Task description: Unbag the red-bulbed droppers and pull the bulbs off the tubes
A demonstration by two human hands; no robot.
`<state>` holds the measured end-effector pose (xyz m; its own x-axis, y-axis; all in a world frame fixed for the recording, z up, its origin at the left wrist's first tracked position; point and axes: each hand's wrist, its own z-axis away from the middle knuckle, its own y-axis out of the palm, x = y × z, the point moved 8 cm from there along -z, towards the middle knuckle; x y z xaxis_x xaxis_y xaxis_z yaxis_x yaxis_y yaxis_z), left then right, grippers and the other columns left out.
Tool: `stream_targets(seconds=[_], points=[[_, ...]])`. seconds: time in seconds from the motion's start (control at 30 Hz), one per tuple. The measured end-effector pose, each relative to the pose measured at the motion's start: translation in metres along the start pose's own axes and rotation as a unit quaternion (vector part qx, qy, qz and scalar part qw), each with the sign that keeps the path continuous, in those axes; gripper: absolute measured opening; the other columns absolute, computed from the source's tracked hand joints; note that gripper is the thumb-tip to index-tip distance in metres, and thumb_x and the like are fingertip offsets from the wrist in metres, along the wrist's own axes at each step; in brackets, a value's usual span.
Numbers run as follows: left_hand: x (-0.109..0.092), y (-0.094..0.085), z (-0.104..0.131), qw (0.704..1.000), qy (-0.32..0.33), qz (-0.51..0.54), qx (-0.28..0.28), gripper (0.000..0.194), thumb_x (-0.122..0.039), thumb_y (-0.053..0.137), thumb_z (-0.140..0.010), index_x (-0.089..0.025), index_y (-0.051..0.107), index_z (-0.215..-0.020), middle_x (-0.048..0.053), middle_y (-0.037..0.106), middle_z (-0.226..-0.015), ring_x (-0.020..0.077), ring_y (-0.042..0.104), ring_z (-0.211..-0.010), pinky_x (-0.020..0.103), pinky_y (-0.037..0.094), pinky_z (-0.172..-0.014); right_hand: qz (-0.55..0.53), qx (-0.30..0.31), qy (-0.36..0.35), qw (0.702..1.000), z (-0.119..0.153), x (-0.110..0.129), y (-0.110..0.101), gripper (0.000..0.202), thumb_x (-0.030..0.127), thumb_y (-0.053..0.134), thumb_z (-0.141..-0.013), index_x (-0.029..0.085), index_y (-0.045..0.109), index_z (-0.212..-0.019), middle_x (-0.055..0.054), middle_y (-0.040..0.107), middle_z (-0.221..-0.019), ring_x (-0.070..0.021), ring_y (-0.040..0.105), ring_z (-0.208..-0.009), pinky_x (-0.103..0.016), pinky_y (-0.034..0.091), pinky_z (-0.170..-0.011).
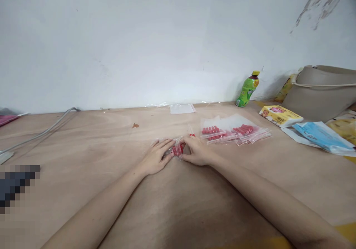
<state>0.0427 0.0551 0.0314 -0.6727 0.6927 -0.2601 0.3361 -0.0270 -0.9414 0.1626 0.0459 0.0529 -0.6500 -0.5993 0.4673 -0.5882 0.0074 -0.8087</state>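
Clear zip bag [178, 144]: on bench [111, 138], betw. both hands, red pcs [177, 151] inside
Left hand [157, 158]: palm down over bag's L part; grip loose, fingers spread, thumb apart; bag shows in the gap
Right hand [197, 151]: at bag's R edge, thumb nr. corner, fingertips far corner; thumb & fingers apart, can't tell if film is pinched
Red-tipped pc. [192, 135]: just behind R hand, partly hidden
Filled bags [229, 118]: overlapping pile, R of R hand, well apart from the bag in hand, more red pcs in them
Flat bag stack [183, 109]: back of bench, by wall
Green bottle [246, 91]: upright, back R, nr. wall
Yellow pack [280, 115]: R of pile; blue packet [325, 136] beside it
Beige container [319, 93]: far R, behind packs
Grey cable [58, 122]: L side of bench
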Motion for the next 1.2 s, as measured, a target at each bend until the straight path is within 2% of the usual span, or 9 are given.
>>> stream_targets(seconds=[0.1,0.23,0.47,0.63,0.9,1.07,1.2], points=[[0.001,0.001,0.0,1.0,0.002,0.0,-0.002,0.048,-0.041,0.034,-0.09,-0.021,0.033,-0.134,0.005,0.038,-0.138,0.0191,0.031,-0.129,0.043,0.019,-0.108,0.014,0.017,0.008,1.0,0.0,0.002,0.002,0.018,0.024,0.061,-0.071,0.019,0.055,-0.086,-0.003,0.057,-0.083,-0.0173,0.05,-0.082,-0.029,0.036,-0.073],[0.001,0.001,-0.001,1.0,0.006,0.002,-0.005,0.049,-0.042,0.034,-0.09,-0.021,0.033,-0.134,0.005,0.039,-0.138,0.0197,0.031,-0.129,0.043,0.02,-0.108,0.019,0.003,0.014,1.0,-0.001,0.005,0.001,0.012,0.022,0.057,-0.072,0.018,0.051,-0.082,-0.002,0.055,-0.078,-0.0154,0.049,-0.075,-0.028,0.035,-0.068],[-0.001,0.0,0.0,1.0,0.01,0.009,-0.012,0.048,-0.04,0.035,-0.09,-0.023,0.032,-0.134,0.003,0.039,-0.137,0.0188,0.032,-0.128,0.042,0.021,-0.108,0.012,-0.024,0.003,1.0,0.0,0.003,0.002,0.02,0.014,0.055,-0.065,0.018,0.048,-0.084,-0.002,0.054,-0.082,-0.0154,0.048,-0.077,-0.028,0.036,-0.071],[0.001,0.0,-0.001,1.0,-0.002,0.01,-0.012,0.048,-0.042,0.034,-0.09,-0.021,0.033,-0.134,0.005,0.039,-0.137,0.0186,0.032,-0.128,0.042,0.02,-0.108,-0.034,-0.015,-0.003,0.999,-0.001,0.002,0.004,0.022,0.025,0.062,-0.069,0.019,0.05,-0.086,-0.002,0.056,-0.087,-0.0162,0.05,-0.082,-0.029,0.037,-0.073],[0.001,-0.001,-0.001,1.0,-0.003,0.016,-0.009,0.05,-0.044,0.034,-0.09,-0.021,0.032,-0.134,0.005,0.039,-0.137,0.0187,0.032,-0.128,0.04,0.02,-0.109,-0.09,-0.011,0.06,0.994,-0.001,-0.004,0.002,0.017,0.017,0.06,-0.065,0.018,0.05,-0.078,0.005,0.053,-0.063,-0.0085,0.049,-0.057,-0.02,0.037,-0.055],[-0.001,0.0,-0.002,1.0,0.0,0.015,0.0,0.051,-0.044,0.035,-0.089,-0.021,0.031,-0.135,0.004,0.039,-0.137,0.0188,0.032,-0.128,0.041,0.019,-0.109,-0.043,-0.003,0.055,0.998,0.0,-0.006,-0.004,0.019,0.015,0.059,-0.062,0.017,0.051,-0.079,0.003,0.055,-0.065,-0.009,0.049,-0.059,-0.02,0.035,-0.054],[-0.003,-0.001,-0.002,1.0,-0.002,0.018,0.004,0.051,-0.044,0.034,-0.089,-0.021,0.032,-0.134,0.004,0.038,-0.138,0.0192,0.032,-0.128,0.041,0.019,-0.109,-0.001,0.04,0.036,0.999,-0.001,-0.001,-0.003,0.019,0.022,0.063,-0.064,0.016,0.053,-0.08,0.001,0.056,-0.07,-0.01,0.049,-0.061,-0.021,0.034,-0.055]])
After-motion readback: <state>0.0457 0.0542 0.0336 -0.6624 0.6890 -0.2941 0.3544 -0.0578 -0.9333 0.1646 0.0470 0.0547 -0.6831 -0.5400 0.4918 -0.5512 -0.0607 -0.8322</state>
